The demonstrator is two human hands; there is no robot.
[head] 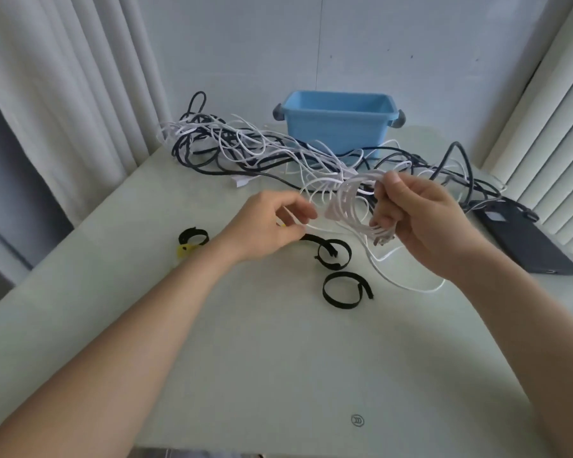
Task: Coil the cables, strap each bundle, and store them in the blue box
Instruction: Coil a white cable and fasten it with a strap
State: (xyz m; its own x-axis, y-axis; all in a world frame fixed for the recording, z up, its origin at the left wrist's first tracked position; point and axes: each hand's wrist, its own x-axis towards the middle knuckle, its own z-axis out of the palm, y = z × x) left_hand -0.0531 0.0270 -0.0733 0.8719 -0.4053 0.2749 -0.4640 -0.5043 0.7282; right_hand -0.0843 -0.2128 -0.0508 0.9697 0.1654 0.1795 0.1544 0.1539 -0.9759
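The big pale table holds a messy heap of black and white cables near its far edge, and the blue box stands just behind the heap with nothing showing inside it. A flat black phone lies off to the right. The right hand is lifted above the table with its fingers and thumb curled round a small white cable coil. The left hand hovers beside it, palm turned in, pinching a loose bit of the same white cable between thumb and fingertips. The rest of that cable goes back into the heap, so a hard pull could drag the whole tangle along or make a knot. If the right hand lets go a little, the rings could spring open. Three black straps lie on the table near the hands - one in the middle, one closer to the person, one on the left beside a yellow strap.
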